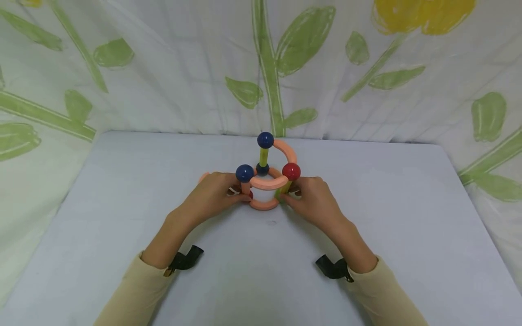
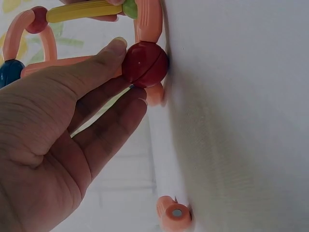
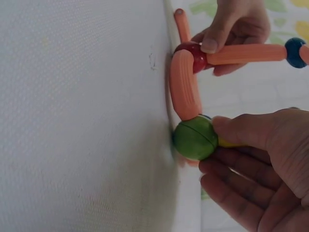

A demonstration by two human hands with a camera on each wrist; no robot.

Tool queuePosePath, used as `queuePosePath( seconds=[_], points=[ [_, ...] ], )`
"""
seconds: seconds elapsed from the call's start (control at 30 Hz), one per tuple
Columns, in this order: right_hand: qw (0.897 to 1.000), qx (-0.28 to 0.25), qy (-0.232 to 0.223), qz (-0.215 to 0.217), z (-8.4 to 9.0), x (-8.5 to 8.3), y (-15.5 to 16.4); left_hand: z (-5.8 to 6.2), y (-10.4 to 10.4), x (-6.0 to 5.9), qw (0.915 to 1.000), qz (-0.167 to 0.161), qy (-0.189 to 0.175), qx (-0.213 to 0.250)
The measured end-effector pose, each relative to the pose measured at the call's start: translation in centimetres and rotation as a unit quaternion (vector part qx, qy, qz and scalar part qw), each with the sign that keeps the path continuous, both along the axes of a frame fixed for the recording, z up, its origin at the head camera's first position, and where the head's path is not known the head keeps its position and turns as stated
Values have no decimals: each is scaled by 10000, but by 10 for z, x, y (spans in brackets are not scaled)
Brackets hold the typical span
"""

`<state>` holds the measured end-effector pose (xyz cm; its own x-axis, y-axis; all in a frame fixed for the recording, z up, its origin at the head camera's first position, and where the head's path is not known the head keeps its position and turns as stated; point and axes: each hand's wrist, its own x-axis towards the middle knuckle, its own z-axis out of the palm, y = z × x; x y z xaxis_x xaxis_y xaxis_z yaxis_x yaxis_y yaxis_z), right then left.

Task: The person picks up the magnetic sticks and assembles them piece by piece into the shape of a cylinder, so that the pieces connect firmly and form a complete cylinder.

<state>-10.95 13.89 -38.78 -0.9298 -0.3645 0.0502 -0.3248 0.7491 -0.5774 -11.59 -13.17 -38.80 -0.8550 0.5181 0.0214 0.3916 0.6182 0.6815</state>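
Note:
A toy frame of balls and rods stands on the table between my hands. Its lower ring has curved orange rods [image 1: 264, 205], a red ball [image 2: 145, 64], a green ball [image 3: 195, 138] and a dark ball [image 1: 263, 169]. Above sit two blue balls [image 1: 265, 140] and another red ball [image 1: 291, 171]. At the lower red ball, my left hand [image 1: 214, 192] pinches with thumb and fingertips, beside the upright orange rod [image 3: 248, 53]. My right hand [image 1: 316, 199] pinches around the green ball and the foot of the yellow rod [image 2: 84, 10]; its fingertips are partly hidden.
A loose orange rod [image 2: 175, 215] with a metal disc in its end lies left of the frame, mostly behind my left hand in the head view. The white table [image 1: 261, 271] meets a hanging cloth [image 1: 183, 68] with painted leaves at its back edge.

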Motion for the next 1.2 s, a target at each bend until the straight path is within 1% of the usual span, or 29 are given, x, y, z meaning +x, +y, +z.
queuePosePath(
  seconds=[0.37,0.6,0.7,0.77,0.87,0.97,1.13,1.2],
  points=[
    [9997,39,215,84,0,0,-1,1,-1,-1,10000,25,20,-33],
    [9999,-32,96,67,0,0,-1,3,0,1,10000,40,3,-86],
    [9999,-132,20,101,0,0,-1,4,-2,1,9997,64,-40,-237],
    [9997,-191,-32,125,0,-1,-1,7,-6,2,9992,124,-127,-360],
    [9994,-284,-66,206,0,-1,0,13,-17,1,9969,335,-363,-616],
    [9992,-305,-103,253,-1,0,1,20,-32,-1,9920,694,-498,-927],
    [9994,-204,-134,250,-2,-1,0,27,-57,-3,9804,1419,-594,-1234],
    [9994,-186,-138,263,-3,-2,0,27,-65,-3,9725,1726,-781,-1355]
  ],
)
